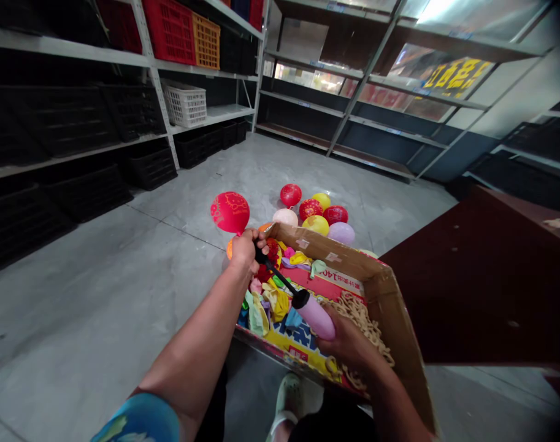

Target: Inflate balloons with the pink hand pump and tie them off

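My left hand (248,250) is closed around the black nozzle end of a hand pump, where the neck of a partly filled red balloon (230,212) sits. The balloon stands out beyond my fingers, with a printed pattern on it. My right hand (341,337) grips the pink barrel of the balloon pump (317,316), whose black rod is drawn out between my hands. Below the pump, an open cardboard box (381,276) holds flat balloons (275,301) in several colours on its left and a heap of tan cords (360,319) on its right.
Inflated balloons (315,225) in red, yellow, pink and purple lie on the grey floor (169,258) behind the box. A dark brown panel (486,288) stands at the right. Shelves with black crates (72,120) line the left, and a metal rack (344,116) stands at the back.
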The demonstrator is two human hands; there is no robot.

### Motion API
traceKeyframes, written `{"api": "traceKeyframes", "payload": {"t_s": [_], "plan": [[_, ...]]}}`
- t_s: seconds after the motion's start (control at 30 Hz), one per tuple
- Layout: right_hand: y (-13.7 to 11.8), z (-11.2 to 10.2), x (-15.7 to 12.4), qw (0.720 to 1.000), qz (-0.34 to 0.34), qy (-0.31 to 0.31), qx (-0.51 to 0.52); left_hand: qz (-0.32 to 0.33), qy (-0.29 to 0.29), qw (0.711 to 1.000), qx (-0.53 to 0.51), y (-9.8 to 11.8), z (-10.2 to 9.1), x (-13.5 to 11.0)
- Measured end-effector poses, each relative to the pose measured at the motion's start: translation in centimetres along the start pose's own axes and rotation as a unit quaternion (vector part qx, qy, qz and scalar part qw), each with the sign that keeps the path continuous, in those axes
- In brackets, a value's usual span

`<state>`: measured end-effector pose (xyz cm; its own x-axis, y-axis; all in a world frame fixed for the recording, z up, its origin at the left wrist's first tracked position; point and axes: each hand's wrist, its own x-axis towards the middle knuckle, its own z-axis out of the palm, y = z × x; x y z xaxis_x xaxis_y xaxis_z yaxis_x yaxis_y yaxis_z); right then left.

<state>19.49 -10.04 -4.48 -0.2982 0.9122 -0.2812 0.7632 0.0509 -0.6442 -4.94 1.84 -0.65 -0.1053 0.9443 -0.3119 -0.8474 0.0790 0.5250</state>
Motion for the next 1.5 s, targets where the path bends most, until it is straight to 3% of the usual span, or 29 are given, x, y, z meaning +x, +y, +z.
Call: {"api": "traceKeyframes", "payload": {"t_s": [0.17,0.33,0.5,0.67,0.77,1.07,1.17,1.3,1.5], "plan": [[-2.2,1.0,1.5,0.998,0.012,0.045,-0.044,-0.019,-0.026,0.999,0.019,-2.4,0.5,-0.7],[-3.0,2.0,2.0,0.998,0.005,0.057,-0.009,-0.041,-0.035,0.998,0.037,-3.4,1.2,-2.1],[-2.4,1.6,1.7,0.999,-0.01,0.036,0.004,-0.029,-0.041,0.999,0.018,-1.8,1.0,-1.5],[-0.4,0.2,0.9,1.0,-0.02,0.006,0.01,0.022,-0.009,1.0,0.002,0.9,0.3,-0.8],[0.8,-0.2,0.2,0.999,-0.028,-0.01,0.01,0.036,0.002,0.999,0.006,1.2,-0.1,-0.6],[-1.4,1.2,0.2,0.997,0.01,0.052,-0.047,-0.031,-0.055,0.998,0.012,-3.8,0.4,-2.0],[-2.1,1.6,0.4,0.997,0.008,0.064,-0.033,-0.038,-0.062,0.997,0.022,-4.7,0.8,-2.7],[-2.3,1.0,0.1,0.998,-0.002,0.049,-0.028,-0.039,-0.06,0.997,0.024,-4.0,0.9,-2.7],[-0.8,-0.6,-0.9,1.0,-0.006,-0.006,-0.002,0.012,-0.048,0.999,-0.004,-0.8,0.6,-1.5]]}}
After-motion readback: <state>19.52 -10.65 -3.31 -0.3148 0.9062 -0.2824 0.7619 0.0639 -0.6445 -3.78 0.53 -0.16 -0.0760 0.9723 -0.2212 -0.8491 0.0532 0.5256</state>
